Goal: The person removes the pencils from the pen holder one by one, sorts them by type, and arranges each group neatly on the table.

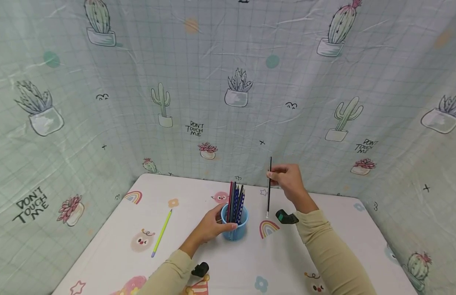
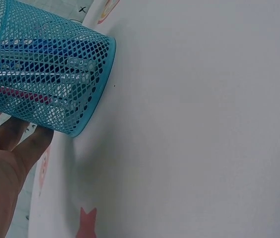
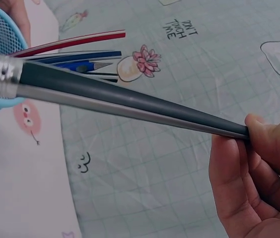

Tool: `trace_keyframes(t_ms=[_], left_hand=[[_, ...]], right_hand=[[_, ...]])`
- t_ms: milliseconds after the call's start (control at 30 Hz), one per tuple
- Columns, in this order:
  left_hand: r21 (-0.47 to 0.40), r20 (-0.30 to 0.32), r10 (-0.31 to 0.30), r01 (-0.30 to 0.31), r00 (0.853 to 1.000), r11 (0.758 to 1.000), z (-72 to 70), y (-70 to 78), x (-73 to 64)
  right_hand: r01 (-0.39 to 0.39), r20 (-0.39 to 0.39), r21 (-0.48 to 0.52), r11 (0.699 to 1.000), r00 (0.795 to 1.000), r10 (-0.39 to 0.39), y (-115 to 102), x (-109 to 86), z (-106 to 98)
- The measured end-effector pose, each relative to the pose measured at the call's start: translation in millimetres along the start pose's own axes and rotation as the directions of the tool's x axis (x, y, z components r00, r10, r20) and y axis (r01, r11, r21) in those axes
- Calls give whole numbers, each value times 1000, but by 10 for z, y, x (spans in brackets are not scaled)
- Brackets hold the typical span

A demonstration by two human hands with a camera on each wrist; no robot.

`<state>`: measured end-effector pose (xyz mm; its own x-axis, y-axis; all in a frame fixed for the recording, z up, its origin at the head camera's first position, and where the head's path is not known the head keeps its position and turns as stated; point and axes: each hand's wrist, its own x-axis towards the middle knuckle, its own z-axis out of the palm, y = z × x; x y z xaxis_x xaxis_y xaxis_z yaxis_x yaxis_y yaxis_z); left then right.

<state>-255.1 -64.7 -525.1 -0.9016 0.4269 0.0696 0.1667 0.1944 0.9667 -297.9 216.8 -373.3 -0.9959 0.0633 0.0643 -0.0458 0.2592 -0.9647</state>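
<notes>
My left hand (image 1: 212,224) grips a light blue mesh pencil cup (image 1: 235,234) from its left side, thumb across the near side and fingers behind. The cup is upright and holds several pencils (image 1: 236,203), dark, blue-patterned and red, some with sharpened points up. In the left wrist view their lower ends show through the mesh (image 2: 88,74). To the right of the cup, my right hand (image 1: 288,180) pinches a black pencil (image 1: 269,192) with a silver stripe between thumb and fingers. It hangs nearly vertical, with its silver metal band (image 3: 3,74) at the lower end.
A yellow-green pencil (image 1: 162,232) lies on the white patterned table (image 1: 228,266) left of the cup. Cloth with printed cacti (image 1: 237,98) hangs behind and at both sides. Black wrist devices (image 1: 285,217) sit by each sleeve.
</notes>
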Motion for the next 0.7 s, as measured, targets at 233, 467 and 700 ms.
trace_keyframes(t_ms=[233,467,700], left_hand=[[13,-8,-18,18,1000,1000,3,-11,8],[15,-8,-16,16,1000,1000,-4,-5,6],[12,-5,-12,12,1000,1000,5,-9,8]], right_hand=[[-25,-3,28,999,1000,25,67,0,-13],[-38,2,18,999,999,38,129,-20,1],[-31,21,12,999,999,31,212,-28,-10]])
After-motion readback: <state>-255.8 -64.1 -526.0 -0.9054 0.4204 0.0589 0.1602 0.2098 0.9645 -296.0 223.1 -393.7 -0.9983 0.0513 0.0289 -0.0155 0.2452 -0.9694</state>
